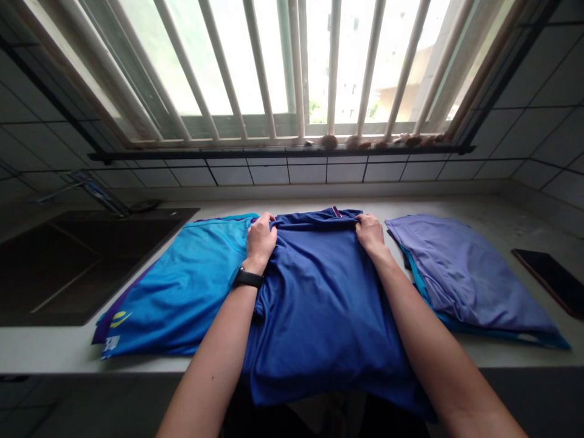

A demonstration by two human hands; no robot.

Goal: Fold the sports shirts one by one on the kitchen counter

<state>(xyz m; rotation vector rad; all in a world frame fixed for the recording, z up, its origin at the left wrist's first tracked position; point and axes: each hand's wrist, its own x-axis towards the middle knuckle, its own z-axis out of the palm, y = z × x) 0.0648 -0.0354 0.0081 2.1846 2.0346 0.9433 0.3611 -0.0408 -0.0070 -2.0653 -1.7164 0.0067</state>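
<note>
A dark blue shirt lies across the middle of the counter, its lower part hanging over the front edge. My left hand is closed on the shirt's far left corner. At the far right corner my right hand pinches the same cloth. Between the hands the far edge is bunched, and a small red and white striped trim shows there. Folded bright blue clothing lies just left of the shirt, with purple cloth under it. On the right is folded lavender clothing over teal cloth.
A dark sink with a metal faucet is set into the counter at left. A phone lies at far right. Behind are a barred window and a sill holding several small shell-like objects.
</note>
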